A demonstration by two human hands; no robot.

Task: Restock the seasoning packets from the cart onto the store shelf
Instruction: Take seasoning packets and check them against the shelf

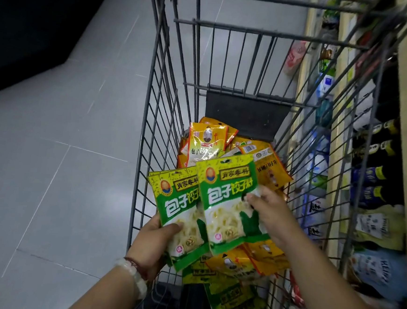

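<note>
Left hand (pixel 150 244) grips green packet (pixel 180 216) at lower edge, thumb on face. Right hand (pixel 272 214) pinches second green packet (pixel 227 205) at side. Both above cart (pixel 149 116), yellow packets (pixel 207 142) below. Likely light, floppy, slick film; hold by edges.

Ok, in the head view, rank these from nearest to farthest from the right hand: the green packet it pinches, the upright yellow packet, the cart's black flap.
1. Green packet, pinched by the right hand.
2. Upright yellow packet, mid-cart.
3. Black flap, far end of cart.
</note>
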